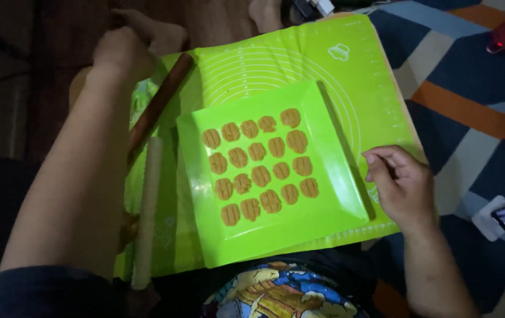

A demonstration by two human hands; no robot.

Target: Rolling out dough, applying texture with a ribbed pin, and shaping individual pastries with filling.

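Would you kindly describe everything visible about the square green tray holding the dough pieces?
The square bright-green tray looks like glossy plastic, with a flat centre and sloping raised rim. It lies level, slightly rotated, on the lime-green baking mat. About twenty small ridged tan dough pieces sit in rows on it. Neither hand touches it.

Lime-green tray, ridged tan dough pieces

A: Where does the camera sit?

B: On the person's head, looking steeply down past both forearms onto a small table.

A: How near?

B: Close: a green baking mat fills the middle, patterned floor showing on the right. It's the only view, nothing shared.
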